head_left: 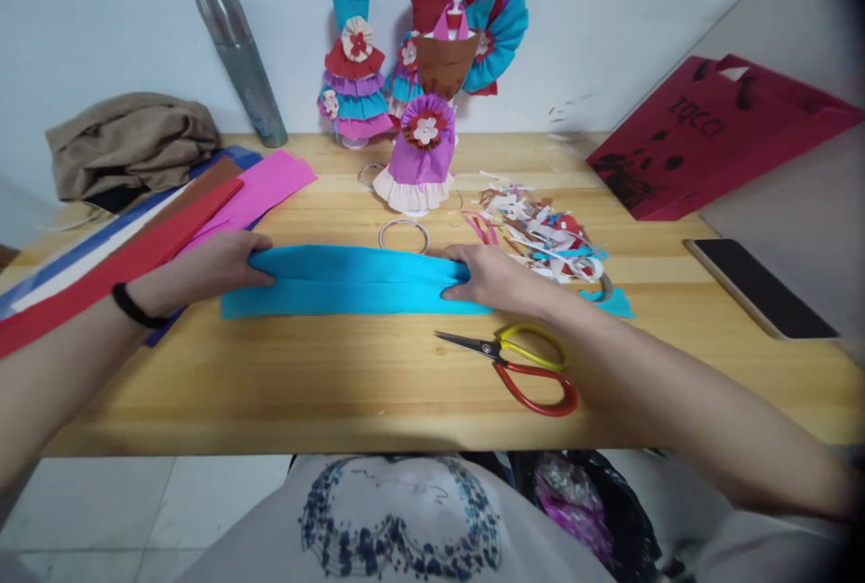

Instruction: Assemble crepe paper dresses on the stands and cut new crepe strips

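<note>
A long blue paper strip (pixel 358 284) lies crosswise on the wooden table, its upper layer partly folded over the lower one. At its left end my left hand (pixel 220 272), with a black band at the wrist, pinches the upper layer between thumb and fingers. My right hand (pixel 487 278) grips the same layer near the right end. Just below the right hand rest scissors (pixel 496 350) with one yellow and one red handle, blades spread slightly and pointing left. A thin ring (pixel 404 224) sits behind the strip.
Red (pixel 128 263) and pink paper (pixel 270 186) lie at the left, near a brown cloth (pixel 132 146) and a bottle (pixel 247 69). Paper-dressed figures (pixel 424 137) stand at the back. Scraps (pixel 541 227), a red bag (pixel 716 137) and a phone (pixel 757 286) are on the right.
</note>
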Demonstrator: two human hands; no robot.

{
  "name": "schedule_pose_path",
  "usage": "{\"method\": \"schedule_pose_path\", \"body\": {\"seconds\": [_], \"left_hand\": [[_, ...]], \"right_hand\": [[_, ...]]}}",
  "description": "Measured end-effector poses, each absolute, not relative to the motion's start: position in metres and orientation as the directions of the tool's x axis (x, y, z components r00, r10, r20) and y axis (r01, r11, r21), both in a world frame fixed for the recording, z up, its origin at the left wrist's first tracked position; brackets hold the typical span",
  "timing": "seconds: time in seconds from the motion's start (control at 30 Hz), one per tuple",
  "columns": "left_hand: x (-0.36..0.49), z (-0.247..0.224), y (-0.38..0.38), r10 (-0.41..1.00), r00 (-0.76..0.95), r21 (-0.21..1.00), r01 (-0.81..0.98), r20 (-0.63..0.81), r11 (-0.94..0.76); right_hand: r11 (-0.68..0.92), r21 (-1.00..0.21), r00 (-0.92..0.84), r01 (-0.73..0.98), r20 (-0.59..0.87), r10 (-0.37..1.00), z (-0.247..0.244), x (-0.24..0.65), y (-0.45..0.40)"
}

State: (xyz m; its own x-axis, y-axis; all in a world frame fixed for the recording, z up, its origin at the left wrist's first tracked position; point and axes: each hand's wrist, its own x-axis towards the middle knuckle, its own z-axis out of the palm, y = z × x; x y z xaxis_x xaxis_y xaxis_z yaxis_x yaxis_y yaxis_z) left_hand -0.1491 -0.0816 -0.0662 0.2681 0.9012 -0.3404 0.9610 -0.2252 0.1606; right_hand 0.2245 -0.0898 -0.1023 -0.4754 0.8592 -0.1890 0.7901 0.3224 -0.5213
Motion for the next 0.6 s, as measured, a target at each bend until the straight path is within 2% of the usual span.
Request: {"method": "schedule_pose_path", "body": {"seconds": [0.13, 0.3, 0.4, 0.53, 0.6], "left_hand": [[-0.159, -0.047, -0.081, 0.852, 0.318, 0.276, 0.937, -0.415, -0.215], [-0.168, -0.035, -0.084, 0.819, 0.334, 0.310, 0.929, -0.467, -0.203], [-0.172, -0.036, -0.084, 0.819, 0.344, 0.299, 0.928, -0.458, -0.222], [-0.174, -0.035, -0.084, 0.828, 0.359, 0.253, 0.929, -0.431, -0.271], [-0.175, -0.034, -0.085, 0.830, 0.358, 0.255, 0.929, -0.428, -0.269]], "right_hand": [[0.279, -0.709, -0.589, 0.647, -0.232, 0.774, -0.100, 0.221, -0.093], [0.347, -0.772, -0.727, 0.533, -0.207, 0.655, -0.099, 0.219, -0.097], [0.374, -0.736, -0.707, 0.564, -0.198, 0.679, -0.099, 0.218, -0.092], [0.393, -0.643, -0.571, 0.658, -0.085, 0.817, -0.106, 0.206, -0.074], [0.436, -0.579, -0.559, 0.689, -0.041, 0.828, -0.111, 0.196, -0.065]]}}
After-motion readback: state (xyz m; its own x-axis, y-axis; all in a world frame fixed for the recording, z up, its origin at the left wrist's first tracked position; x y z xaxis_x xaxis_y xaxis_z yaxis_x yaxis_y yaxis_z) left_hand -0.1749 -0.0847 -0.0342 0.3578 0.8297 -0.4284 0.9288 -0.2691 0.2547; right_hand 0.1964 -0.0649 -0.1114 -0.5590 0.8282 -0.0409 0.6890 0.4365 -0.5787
